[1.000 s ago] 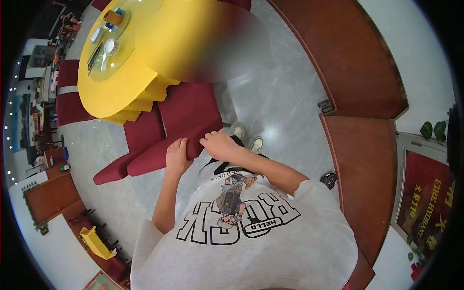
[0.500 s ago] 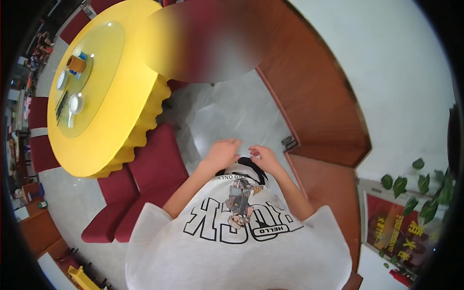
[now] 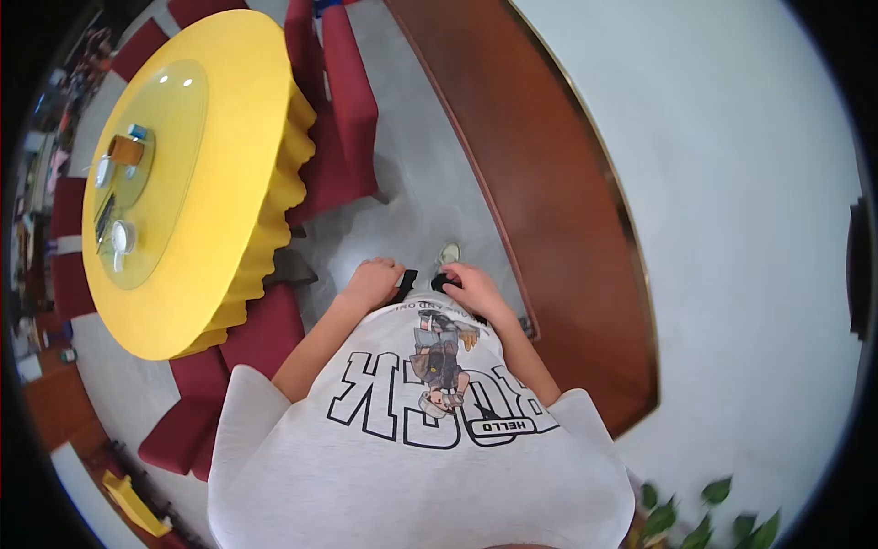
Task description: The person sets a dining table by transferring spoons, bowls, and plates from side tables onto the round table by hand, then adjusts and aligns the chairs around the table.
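Note:
My left hand (image 3: 373, 282) is at the left of my waist, its fingers curled in beside the hem of the white printed shirt (image 3: 439, 476). On the other side of the waist is my right hand (image 3: 471, 288), its fingers bent together near something black. Whether either hand holds anything is too small to tell. Black cloth shows between and beside the hands, and one light shoe (image 3: 449, 253) is visible on the grey floor beyond them.
A round table with a yellow cloth (image 3: 233, 119) stands at the left, with dishes and a brown container (image 3: 125, 150) on its glass top. Red chairs (image 3: 352, 110) surround it. Brown wood panelling (image 3: 558, 210) runs along the white wall (image 3: 732, 229) at right; green leaves (image 3: 718, 491) are below.
The view has turned and moved along the panelling. Both hands have left the red chair back and come to the waist, one on each side. More red chairs now show beyond the table.

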The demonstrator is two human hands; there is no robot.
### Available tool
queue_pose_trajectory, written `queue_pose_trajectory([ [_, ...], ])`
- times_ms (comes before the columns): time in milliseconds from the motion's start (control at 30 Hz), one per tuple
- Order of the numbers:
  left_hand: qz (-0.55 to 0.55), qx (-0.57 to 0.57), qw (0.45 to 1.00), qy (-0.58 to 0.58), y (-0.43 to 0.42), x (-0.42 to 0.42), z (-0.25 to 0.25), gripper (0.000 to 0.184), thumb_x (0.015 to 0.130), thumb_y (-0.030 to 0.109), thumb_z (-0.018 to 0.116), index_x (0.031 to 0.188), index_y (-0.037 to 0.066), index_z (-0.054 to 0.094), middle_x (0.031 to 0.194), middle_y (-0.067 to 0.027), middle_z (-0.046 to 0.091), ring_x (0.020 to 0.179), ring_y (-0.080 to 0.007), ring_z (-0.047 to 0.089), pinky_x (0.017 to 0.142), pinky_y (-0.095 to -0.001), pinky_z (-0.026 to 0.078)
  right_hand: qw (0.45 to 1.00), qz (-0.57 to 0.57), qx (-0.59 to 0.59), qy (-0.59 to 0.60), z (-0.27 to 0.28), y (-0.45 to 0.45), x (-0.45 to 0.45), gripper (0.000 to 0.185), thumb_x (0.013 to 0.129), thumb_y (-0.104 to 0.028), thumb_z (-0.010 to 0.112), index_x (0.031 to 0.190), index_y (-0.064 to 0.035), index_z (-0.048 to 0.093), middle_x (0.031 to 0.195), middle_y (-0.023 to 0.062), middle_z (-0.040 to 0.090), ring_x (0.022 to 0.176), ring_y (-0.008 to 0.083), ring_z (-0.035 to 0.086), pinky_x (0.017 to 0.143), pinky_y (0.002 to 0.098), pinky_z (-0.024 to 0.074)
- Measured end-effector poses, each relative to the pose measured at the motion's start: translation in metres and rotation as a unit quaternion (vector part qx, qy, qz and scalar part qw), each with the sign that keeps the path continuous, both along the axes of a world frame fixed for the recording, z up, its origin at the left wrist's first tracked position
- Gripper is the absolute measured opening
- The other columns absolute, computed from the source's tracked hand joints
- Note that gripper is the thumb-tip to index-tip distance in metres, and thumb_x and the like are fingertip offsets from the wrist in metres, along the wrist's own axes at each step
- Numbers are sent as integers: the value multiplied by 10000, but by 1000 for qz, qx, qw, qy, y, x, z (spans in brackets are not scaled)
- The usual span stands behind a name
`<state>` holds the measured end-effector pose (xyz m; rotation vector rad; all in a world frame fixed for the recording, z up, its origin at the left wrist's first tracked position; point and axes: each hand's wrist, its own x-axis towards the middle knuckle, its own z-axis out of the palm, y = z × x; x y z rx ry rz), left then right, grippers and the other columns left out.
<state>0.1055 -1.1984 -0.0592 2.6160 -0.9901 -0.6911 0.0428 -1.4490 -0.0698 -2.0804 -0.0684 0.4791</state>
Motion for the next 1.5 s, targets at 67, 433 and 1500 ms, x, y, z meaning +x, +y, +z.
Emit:
queue_pose_trajectory([
  [67, 73, -23, 997, -26, -12, 26, 23, 364, 754, 198, 717, 1081, 74, 619, 1042, -131, 644, 998, -330, 625, 866, -448, 501, 997, -10, -15, -77, 13, -28, 59, 394, 826, -216, 665, 1180, -49, 611, 995, 149, 698, 919, 305, 676, 820, 397, 527],
  [433, 405, -121, 878, -224, -33, 198, 58, 644, 735, 158, 740, 1320, 73, 484, 1318, -163, 492, 1189, -367, 486, 968, -450, 428, 995, 88, 36, -34, 34, -50, 291, 353, 830, -200, 658, 1151, -58, 611, 1011, 143, 686, 942, 312, 662, 821, 426, 517],
  [1500, 822, 135, 546, -86, -115, 359, 78, 810, 666, 212, 802, 1379, 66, 446, 1323, -168, 517, 1242, -312, 494, 1073, -438, 369, 428, 824, -1, -371, 78, 209, 746, 753, 602, -201, 835, 1291, -117, 543, 1236, 102, 557, 1199, 269, 519, 1003, 481, 401],
])
